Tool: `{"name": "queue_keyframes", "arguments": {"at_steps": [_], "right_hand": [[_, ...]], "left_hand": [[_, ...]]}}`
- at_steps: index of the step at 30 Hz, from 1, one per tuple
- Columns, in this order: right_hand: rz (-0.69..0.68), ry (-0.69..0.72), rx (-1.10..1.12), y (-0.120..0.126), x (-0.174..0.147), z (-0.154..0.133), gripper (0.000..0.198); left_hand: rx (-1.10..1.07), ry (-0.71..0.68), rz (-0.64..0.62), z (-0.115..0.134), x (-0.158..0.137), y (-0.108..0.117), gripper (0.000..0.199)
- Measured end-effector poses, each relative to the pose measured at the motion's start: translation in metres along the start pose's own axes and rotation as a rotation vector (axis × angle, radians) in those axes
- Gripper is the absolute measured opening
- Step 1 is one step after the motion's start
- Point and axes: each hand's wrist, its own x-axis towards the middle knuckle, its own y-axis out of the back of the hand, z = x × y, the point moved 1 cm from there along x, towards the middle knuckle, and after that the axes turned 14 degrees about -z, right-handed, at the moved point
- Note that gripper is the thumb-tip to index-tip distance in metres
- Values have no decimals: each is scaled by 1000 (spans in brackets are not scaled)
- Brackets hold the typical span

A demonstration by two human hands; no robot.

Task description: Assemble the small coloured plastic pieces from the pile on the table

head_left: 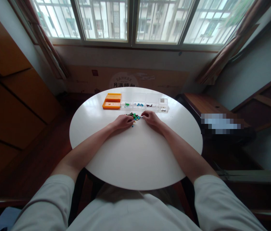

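Note:
A small heap of mixed green, blue and dark red pieces, which look like tiny building bricks [133, 116], lies on the white round table [135, 154]. At the heap's left edge rests my left hand [123, 121], its fingers curled together; whatever they hold is hidden. My right hand [150, 118] is at the right edge, thumb and fingers closed in a pinch, with the thing in it too small to make out. One loose blue piece [132, 126] sits just in front of the heap.
Behind the heap stand an orange open-lidded box [111, 107] and a row of clear compartments [139, 97] holding green, blue and dark pieces. A wooden bench [205, 104] is at the right, a cardboard panel [169, 78] beneath the window.

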Motion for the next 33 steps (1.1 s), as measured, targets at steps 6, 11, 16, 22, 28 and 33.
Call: {"name": "queue_keyframes", "arguments": {"at_steps": [6,11,16,22,28,33], "right_hand": [[-18,12,10,2,0,5,21],[-42,34,-43,5,0,4,17],[-28,-11,61,5,0,-1,16],[-102,13,504,6,1,-15,23],[-157,12,792,2,-1,-33,31],[-268,-42,921,-6,-4,-37,36]], "left_hand": [[-11,-1,9,-1,0,-1,39],[-5,-4,9,-1,1,-1,40],[-8,-15,7,-3,1,-2,41],[-27,12,-18,-4,2,-2,45],[-27,-9,33,-2,1,-1,46],[-28,-9,108,1,0,1,42]]}}
